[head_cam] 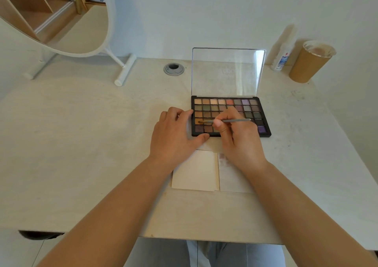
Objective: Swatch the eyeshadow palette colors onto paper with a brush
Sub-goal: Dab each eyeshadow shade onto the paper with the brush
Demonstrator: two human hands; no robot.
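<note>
At the upper left of the frame an oval mirror [67, 19] on a white stand leans over the pale table [81, 144], reflecting wooden shelving. Right of its foot, a round metal cable grommet [173, 69] sits in the tabletop. Just left of centre, the left hand [176, 133] rests on the table against the left edge of the eyeshadow palette [231, 116], fingers loosely bent along that edge and thumb touching the palette's near left corner (steadying it, by the look of it). The palette lies at centre right with its clear lid [227, 72] standing upright behind the rows of colour pans. The right hand [235, 135] hovers over the palette's lower rows, thumb and fingers pinching a thin grey brush [227, 121] held nearly level; its tip touches a golden-brown pan in the fourth row, near the left end. Below the hands, a cream card [196, 172] lies beside a white paper [231, 174] bearing faint reddish swatches near its top. At the upper right stand a white spray bottle [283, 49] and, right of it, a brown paper cup [311, 62].
</note>
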